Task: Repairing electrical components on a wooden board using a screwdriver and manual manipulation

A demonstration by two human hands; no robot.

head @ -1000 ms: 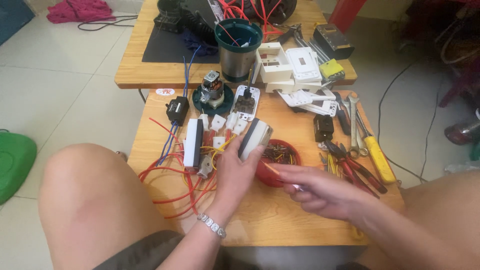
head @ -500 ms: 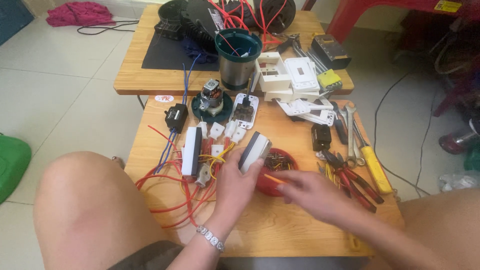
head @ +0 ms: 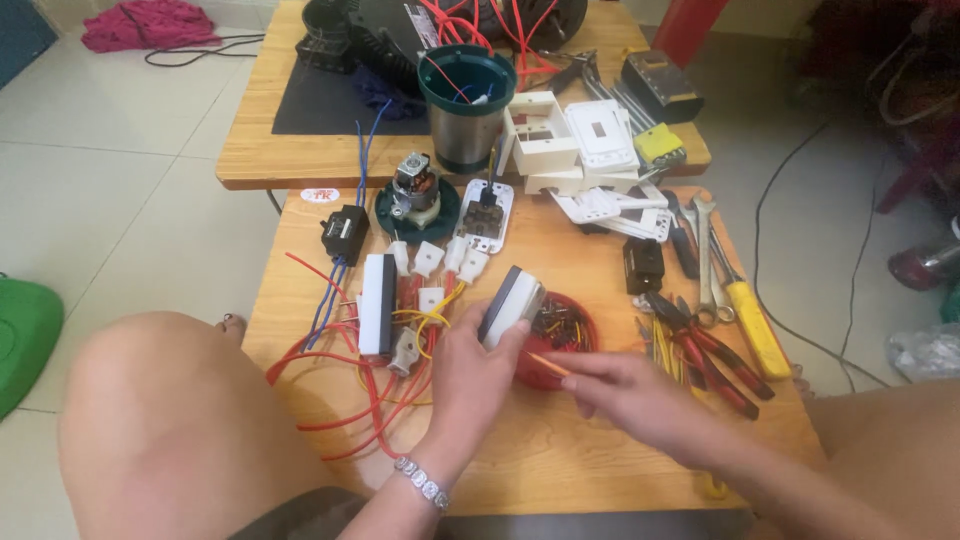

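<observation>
The left hand (head: 470,365) has its fingers (head: 500,345) closed around a small white and grey switch block (head: 510,305), holding it up off the tabletop (head: 560,450) with its long axis tilted up and away to the right. Just right of those fingers, the right hand (head: 640,400) pinches a thin orange stick or wire (head: 548,364) between closed fingertips; its free tip points left, toward the lower end of the block, and lies nearly touching the left thumb. So the block sits just left of and above the right fingers, the stick bridging the short gap.

Directly beyond both hands lies a red round dish (head: 560,335) holding small parts. Left of the left fingers spread red wires (head: 330,400) and a white strip (head: 377,303). Right of the right hand lie red-handled pliers (head: 715,365) and a yellow-handled screwdriver (head: 755,325). Farther off stands a metal cylinder with a green rim (head: 466,110).
</observation>
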